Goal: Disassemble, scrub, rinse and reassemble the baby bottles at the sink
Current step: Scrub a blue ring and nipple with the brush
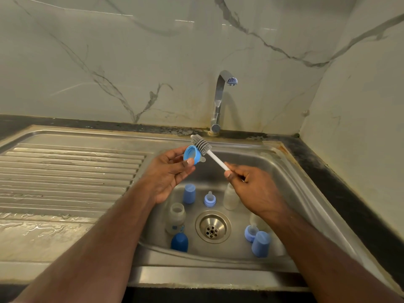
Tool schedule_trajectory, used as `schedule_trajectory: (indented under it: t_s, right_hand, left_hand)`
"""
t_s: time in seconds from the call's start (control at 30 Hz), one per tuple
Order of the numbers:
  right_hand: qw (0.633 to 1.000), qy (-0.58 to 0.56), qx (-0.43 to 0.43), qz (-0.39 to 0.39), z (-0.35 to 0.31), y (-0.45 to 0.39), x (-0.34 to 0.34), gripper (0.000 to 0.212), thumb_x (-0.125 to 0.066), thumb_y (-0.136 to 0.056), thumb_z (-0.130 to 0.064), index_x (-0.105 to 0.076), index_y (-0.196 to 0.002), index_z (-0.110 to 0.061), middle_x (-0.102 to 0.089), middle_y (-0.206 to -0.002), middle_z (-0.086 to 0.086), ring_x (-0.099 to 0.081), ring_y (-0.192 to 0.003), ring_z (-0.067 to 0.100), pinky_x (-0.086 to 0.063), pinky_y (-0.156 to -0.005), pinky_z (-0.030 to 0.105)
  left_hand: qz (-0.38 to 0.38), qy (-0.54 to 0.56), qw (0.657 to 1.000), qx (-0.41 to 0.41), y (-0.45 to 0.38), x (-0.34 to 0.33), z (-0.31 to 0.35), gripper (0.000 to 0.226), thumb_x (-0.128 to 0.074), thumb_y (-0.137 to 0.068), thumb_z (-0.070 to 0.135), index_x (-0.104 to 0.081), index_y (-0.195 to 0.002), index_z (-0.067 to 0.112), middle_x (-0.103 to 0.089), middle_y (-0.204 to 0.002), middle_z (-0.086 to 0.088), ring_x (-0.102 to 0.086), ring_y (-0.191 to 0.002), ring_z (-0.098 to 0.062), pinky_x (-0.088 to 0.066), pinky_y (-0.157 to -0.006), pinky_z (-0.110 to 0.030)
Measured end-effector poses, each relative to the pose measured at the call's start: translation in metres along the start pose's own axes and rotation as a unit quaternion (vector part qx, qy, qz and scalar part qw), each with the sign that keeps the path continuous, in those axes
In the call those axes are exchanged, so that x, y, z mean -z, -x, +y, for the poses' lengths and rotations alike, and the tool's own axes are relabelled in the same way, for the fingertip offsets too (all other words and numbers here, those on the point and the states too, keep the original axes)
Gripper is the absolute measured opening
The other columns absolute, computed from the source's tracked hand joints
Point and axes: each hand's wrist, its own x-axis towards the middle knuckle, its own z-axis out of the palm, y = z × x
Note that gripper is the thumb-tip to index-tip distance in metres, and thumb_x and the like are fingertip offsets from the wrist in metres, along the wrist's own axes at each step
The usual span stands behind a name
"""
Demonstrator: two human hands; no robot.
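Bottle collar (192, 154) pinched in left hand (169, 172), brush (201, 145) touching

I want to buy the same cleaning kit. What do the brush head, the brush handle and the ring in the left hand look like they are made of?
Brush head: grey, thick stubby fins rather than fine bristles, so probably silicone, matte.
Brush handle: white, straight, smooth, likely plastic.
Blue ring: opaque, even colour, moulded plastic by the look; the pale teat in it looks like translucent silicone.
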Motion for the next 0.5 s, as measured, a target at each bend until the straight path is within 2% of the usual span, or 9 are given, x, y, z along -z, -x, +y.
schedule_trajectory:
  t_s: [0.13,0.23,0.33,0.5]
  right_hand:
    - [1.0,-0.018,0.017,-0.01,-0.0063,0.0058,-0.0017,0.034,-0.053,-0.101,-0.041,-0.06,-0.135,-0.039,-0.064,-0.075,-0.017,-0.054,-0.063,-0.006,-0.042,-0.057,0.008]
    - [0.999,-0.009,0.027,-0.016,-0.009,0.0074,-0.0042,0.032,-0.053,-0.101,-0.042,-0.061,-0.132,-0.041,-0.063,-0.072,-0.016,-0.053,-0.066,-0.011,-0.04,-0.057,0.007]
    - [1.0,-0.011,0.02,-0.014,-0.0054,0.0052,-0.0038,0.034,-0.052,-0.101,-0.042,-0.06,-0.135,-0.04,-0.069,-0.085,-0.016,-0.056,-0.072,-0.006,-0.043,-0.059,0.008]
    - [1.0,-0.004,0.011,-0.008,-0.0056,0.005,-0.003,0.036,-0.051,-0.102,-0.041,-0.058,-0.137,-0.039,-0.064,-0.078,-0.016,-0.055,-0.064,0.001,-0.042,-0.058,0.008]
  left_hand:
    - [0.055,-0.003,0.998,0.001,-0.0016,-0.0012,-0.0009,0.022,-0.061,-0.096,0.002,-0.069,-0.115,0.009,-0.076,-0.103,-0.006,-0.073,-0.088,-0.012,-0.06,-0.073,-0.023]
    - [0.089,-0.021,0.996,0.007,-0.0026,-0.0024,-0.0006,0.021,-0.057,-0.098,-0.002,-0.07,-0.108,0.011,-0.073,-0.094,-0.006,-0.069,-0.073,-0.01,-0.058,-0.062,-0.02]
    - [0.099,-0.026,0.995,0.01,-0.0021,-0.0008,-0.0002,0.02,-0.057,-0.098,-0.003,-0.07,-0.107,0.01,-0.069,-0.087,-0.012,-0.06,-0.059,-0.01,-0.054,-0.053,-0.017]
    - [0.073,-0.045,0.996,0.03,-0.0006,-0.0069,-0.0014,0.024,-0.055,-0.099,-0.003,-0.067,-0.118,0.005,-0.068,-0.096,-0.02,-0.062,-0.056,-0.009,-0.054,-0.053,-0.016]
